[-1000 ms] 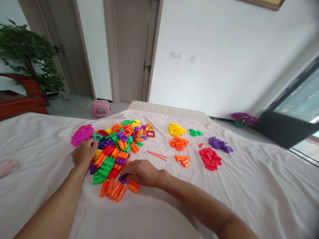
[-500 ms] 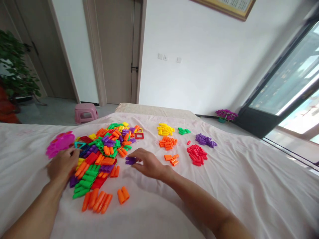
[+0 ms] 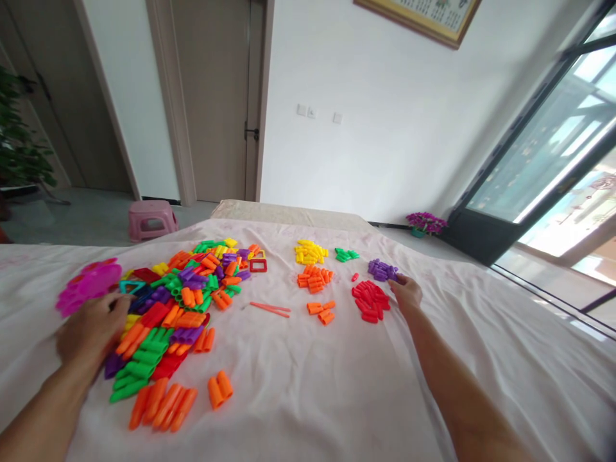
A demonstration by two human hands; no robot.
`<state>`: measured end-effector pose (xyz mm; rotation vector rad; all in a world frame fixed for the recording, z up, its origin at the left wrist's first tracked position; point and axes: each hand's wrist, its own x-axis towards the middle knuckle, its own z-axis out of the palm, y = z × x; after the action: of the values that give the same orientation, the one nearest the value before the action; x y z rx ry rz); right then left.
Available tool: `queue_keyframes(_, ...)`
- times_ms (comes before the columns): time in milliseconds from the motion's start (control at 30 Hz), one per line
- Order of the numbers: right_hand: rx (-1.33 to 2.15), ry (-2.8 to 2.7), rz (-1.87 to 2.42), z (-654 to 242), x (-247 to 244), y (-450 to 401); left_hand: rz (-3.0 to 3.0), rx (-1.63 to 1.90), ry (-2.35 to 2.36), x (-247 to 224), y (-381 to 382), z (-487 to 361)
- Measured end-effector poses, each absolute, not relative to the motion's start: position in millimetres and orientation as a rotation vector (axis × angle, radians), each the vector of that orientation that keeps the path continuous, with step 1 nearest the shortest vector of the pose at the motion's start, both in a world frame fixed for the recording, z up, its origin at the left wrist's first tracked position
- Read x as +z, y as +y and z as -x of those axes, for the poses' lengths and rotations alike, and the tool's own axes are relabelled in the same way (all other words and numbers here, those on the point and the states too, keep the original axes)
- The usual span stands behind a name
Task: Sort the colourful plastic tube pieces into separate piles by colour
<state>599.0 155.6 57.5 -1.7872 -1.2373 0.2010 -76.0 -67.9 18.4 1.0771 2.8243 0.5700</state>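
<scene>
My right hand [image 3: 407, 292] has its fingers pinched together at the right edge of a pile of purple plastic tube blocks [image 3: 382, 269]. A purple block shows at the fingertips, partly hidden by them. On the left, my left hand [image 3: 91, 326] is curled against a mixed heap of coloured tube blocks [image 3: 156, 346], close to a teal triangle frame [image 3: 129, 286]. What its fingers hold, if anything, is hidden. Red tube blocks [image 3: 370, 300] lie just left of my right hand. A thin orange tweezers-like piece [image 3: 270, 309] lies on the cloth between the hands.
Separate groups of yellow blocks [image 3: 310, 252], green blocks [image 3: 346, 255] and orange blocks [image 3: 314, 278] lie on the white cloth [image 3: 308, 385]. A magenta scalloped piece [image 3: 90, 285] is at the left. Beyond the cloth stand a pink stool [image 3: 153, 220] and potted flowers [image 3: 426, 223].
My right hand has carried a purple block from beside the heap rightward to the purple pile, uncovering the orange tweezers-like piece. My left hand stays by the heap. The view has shifted slightly.
</scene>
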Motion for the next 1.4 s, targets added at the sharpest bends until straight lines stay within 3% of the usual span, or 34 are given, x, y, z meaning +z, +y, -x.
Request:
queue_keyframes(300, 0.191, -1.249, 1.959, -624.5, 37.8, 174.0, -1.106, 0.642, 2.858, 12.7, -66.6, 79.1)
queue_keyframes(433, 0.025, -1.277, 2.05, -612.4, 39.7, 171.1, -1.096, 0.631, 2.865, 12.5, -67.1, 79.2)
queue_keyframes(767, -0.054, -2.308, 1.744, -523.5, 56.5, 165.2, -1.095, 0.626, 2.845, 26.6, -70.2, 67.4)
queue_keyframes(1033, -0.097, -2.313, 1.7, -495.7, 71.5, 146.0, -1.117, 0.726, 2.848, 26.9, -72.1, 63.6)
queue_keyframes(1133, 0.088, -2.36, 1.358, -445.4, 73.7, 114.5, -1.112, 0.728, 2.867, 26.5, -71.6, 63.1)
queue_keyframes(1333, 0.935, -2.576, 0.676, -334.2, 71.9, 18.1, -1.128, 0.716, 2.87, 26.0, -72.2, 63.6)
queue_keyframes(1400, 1.027, -2.65, 0.471, -312.8, 71.2, -4.7, -1.151, 0.721, 2.865, 24.6, -72.1, 64.4)
